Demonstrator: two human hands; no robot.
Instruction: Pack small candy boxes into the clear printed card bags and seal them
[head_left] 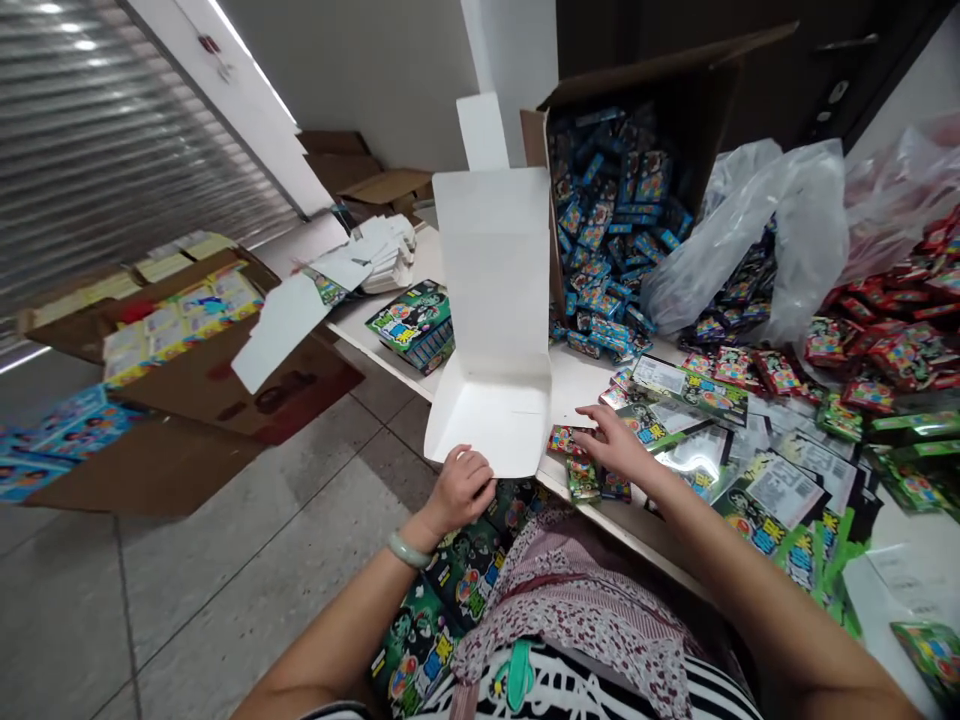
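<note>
An open white cardboard box [491, 415] stands at the table's front edge, its tall lid raised at the back and no contents visible inside. My left hand [463, 487] curls its fingers over the front wall of this box. To the right of it, my right hand [613, 440] hovers at a few small candy packs, fingers apart. Its fingertips are close to a red candy pack [564, 438]; whether they touch it I cannot tell. A green candy pack [582, 480] lies just in front, partly beside a dark one.
Behind stands a large carton of blue packs [600, 230]. Plastic bags [810, 220] and red packs [862, 345] fill the right. Flat printed sheets [780, 490] lie nearer. A filled green box [416, 325] and folded white blanks [382, 250] sit left; cartons [225, 380] stand on the floor.
</note>
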